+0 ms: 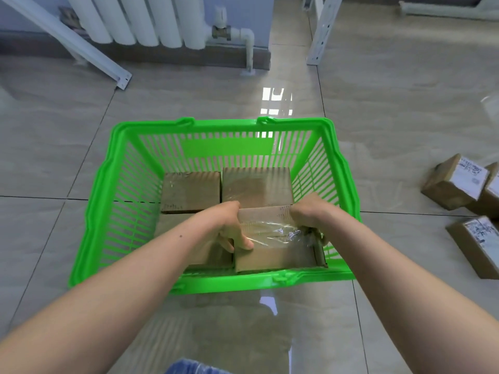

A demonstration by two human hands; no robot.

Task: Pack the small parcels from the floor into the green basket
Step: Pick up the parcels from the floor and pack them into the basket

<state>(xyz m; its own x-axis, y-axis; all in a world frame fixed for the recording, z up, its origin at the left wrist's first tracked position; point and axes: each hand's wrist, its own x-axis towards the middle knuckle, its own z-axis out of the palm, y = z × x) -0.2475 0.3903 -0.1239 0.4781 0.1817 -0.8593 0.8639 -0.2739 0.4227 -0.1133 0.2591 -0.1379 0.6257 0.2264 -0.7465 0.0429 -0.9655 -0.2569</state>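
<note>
The green basket [221,126] stands on the tiled floor in front of me. Both hands are inside it, gripping one taped cardboard parcel [272,244] at the near right corner. My left hand [229,225] holds its left side, my right hand [307,211] its right side. Two parcels lie flat at the far end, one on the left [190,191] and one on the right [256,186]. Another parcel [172,225] lies under my left forearm, mostly hidden.
Three labelled parcels lie on the floor to the right: two [456,182] [490,193] stacked close together, and one [475,244] nearer. A white radiator [140,20] and white metal frame legs [321,31] stand along the far wall.
</note>
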